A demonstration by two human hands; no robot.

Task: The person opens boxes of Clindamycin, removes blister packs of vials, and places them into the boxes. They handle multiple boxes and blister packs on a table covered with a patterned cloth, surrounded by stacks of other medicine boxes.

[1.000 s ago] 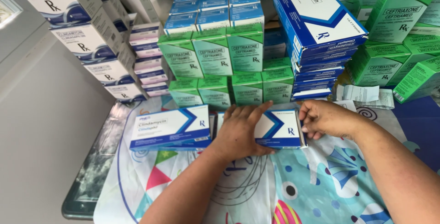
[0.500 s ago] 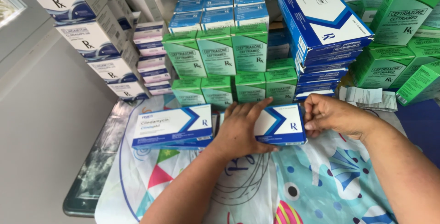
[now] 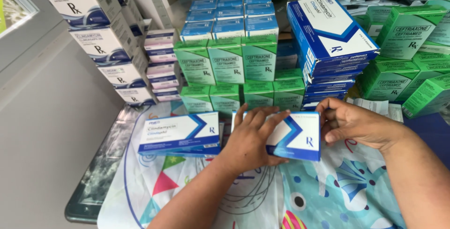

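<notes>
Left hand (image 3: 251,137) and right hand (image 3: 358,126) clasp flat blue-white cardboard box (image 3: 300,137) between them; judging, it could nudge neighbouring blue-white box (image 3: 180,133), tilted blue stack (image 3: 333,51) may topple

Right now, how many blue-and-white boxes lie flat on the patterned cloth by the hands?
2: one box lies untouched left of the left hand; the other box is held between the left hand and the right hand. More may sit hidden underneath.
</notes>
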